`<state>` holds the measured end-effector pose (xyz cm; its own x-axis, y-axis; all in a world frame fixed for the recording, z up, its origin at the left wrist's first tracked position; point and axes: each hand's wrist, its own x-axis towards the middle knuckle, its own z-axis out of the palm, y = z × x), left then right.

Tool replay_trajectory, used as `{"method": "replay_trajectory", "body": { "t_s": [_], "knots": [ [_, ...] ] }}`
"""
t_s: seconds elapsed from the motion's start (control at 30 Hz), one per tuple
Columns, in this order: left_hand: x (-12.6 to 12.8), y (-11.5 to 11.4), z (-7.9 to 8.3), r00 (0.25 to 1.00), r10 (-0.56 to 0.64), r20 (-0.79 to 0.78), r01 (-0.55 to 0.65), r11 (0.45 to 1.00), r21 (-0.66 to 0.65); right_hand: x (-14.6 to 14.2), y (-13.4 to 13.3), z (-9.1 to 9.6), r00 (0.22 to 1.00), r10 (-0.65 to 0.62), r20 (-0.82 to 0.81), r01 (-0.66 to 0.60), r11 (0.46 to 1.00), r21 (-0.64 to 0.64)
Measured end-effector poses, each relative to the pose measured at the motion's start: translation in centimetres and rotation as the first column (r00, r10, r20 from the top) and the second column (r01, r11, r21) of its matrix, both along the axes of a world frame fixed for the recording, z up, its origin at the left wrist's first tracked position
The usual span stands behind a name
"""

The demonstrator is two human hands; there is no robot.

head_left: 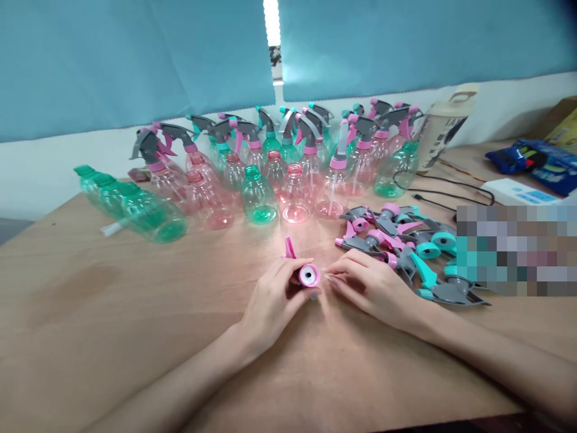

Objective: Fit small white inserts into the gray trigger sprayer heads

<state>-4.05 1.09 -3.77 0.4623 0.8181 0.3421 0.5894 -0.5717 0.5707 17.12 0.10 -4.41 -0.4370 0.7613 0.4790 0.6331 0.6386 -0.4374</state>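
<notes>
My left hand [274, 297] is closed around a pink spray-trigger head [306, 273], whose round cap opening faces me and whose pink lever sticks up behind. My right hand [367, 282] lies just right of it, fingers curled, fingertips pinched near the cap; whether they hold something small I cannot make out. A heap of loose pink, teal and grey trigger heads [406, 246] lies just beyond my right hand. Pink and green clear bottles [259, 198] stand in a cluster farther back, some capped with triggers, some bare-necked.
Green bottles [135, 207] lie on their sides at the left of the wooden table [112, 313]. A black cable [433, 192], a white box [518, 192], a blue packet [536, 156] and a paper bag [444, 129] are at the right. A blurred patch covers part of the right side.
</notes>
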Motion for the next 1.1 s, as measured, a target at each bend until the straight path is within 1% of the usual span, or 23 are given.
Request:
{"method": "replay_trajectory", "body": {
  "t_s": [0.2, 0.4, 0.6, 0.73, 0.87, 1.0, 1.1],
  "knots": [
    [0.05, -0.07, 0.16, 1.0, -0.007, 0.026, 0.007, 1.0, -0.002, 0.34, 0.17, -0.29, 0.996, -0.007, -0.091, 0.002, 0.998, -0.06],
    [0.05, -0.1, 0.16, 1.0, -0.012, 0.022, 0.012, 1.0, 0.009, 0.23, -0.21, -0.11, 0.985, -0.024, -0.169, 0.006, 0.995, -0.104],
    [0.02, -0.18, 0.15, 0.999, -0.014, 0.03, 0.013, 1.0, 0.014, -0.01, -0.43, -0.1, 0.98, 0.0, -0.198, -0.029, 0.989, -0.142],
    [0.04, -0.14, 0.22, 0.999, -0.019, 0.029, 0.019, 1.0, 0.008, 0.07, -0.3, -0.32, 0.98, -0.009, -0.2, -0.025, 0.986, -0.167],
    [0.02, -0.14, 0.26, 0.999, -0.025, 0.026, 0.025, 1.0, 0.01, 0.2, -0.18, -0.47, 0.98, -0.006, -0.197, -0.028, 0.986, -0.167],
    [-0.06, -0.25, 0.27, 0.999, -0.04, 0.023, 0.039, 0.998, 0.052, 0.23, -0.2, -0.31, 0.979, -0.004, -0.203, -0.033, 0.984, -0.175],
    [-0.12, -0.28, 0.19, 0.999, -0.048, 0.006, 0.047, 0.994, 0.103, 0.27, -0.28, -0.21, 0.978, -0.004, -0.209, -0.029, 0.988, -0.155]
  ]
}}
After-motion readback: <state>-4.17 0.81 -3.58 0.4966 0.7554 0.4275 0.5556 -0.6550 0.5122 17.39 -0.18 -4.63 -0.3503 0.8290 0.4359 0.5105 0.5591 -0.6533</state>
